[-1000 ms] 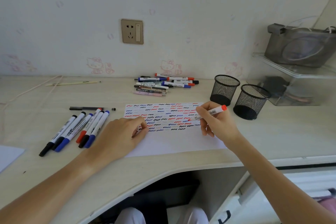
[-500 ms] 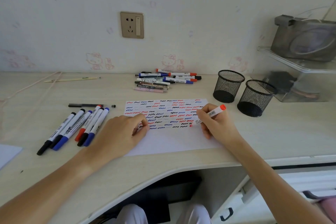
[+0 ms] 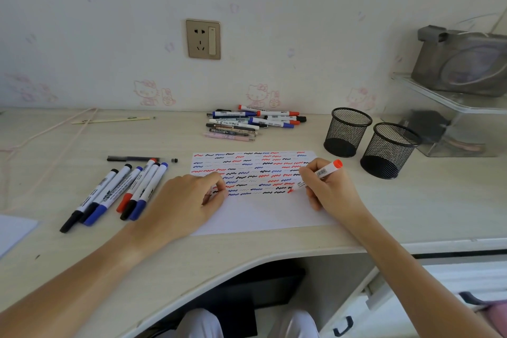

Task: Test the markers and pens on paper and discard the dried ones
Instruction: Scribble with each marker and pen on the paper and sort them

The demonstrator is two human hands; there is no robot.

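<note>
Taking the paper (image 3: 263,211) as the landmark, a corner of another white sheet (image 3: 13,230) lay far to its left at the desk's edge. Nearer, still left of the paper, a fanned row of capped markers (image 3: 115,195) in black, blue and red lay side by side, probably ones already tried and sorted, with a thin dark pen (image 3: 131,158) just behind them. The left hand (image 3: 189,203) rested on the paper's left part, fingers loosely curled and pressing down, holding nothing, apparently to keep the sheet from sliding under the strokes. Behind the paper, near the wall, sat an untidy pile of pens and markers (image 3: 255,122), likely those awaiting a test. Rows of red, blue and black squiggles covered the paper's upper half. On its right part the right hand (image 3: 329,192) gripped the red marker (image 3: 321,173) between thumb and fingers, barrel slanted, tip touching the paper at the end of the lowest row, where a fresh red mark showed, so this one seemed to work. Right of the paper and behind it stood two black mesh cups (image 3: 370,143), both looking empty, presumably for sorting
</note>
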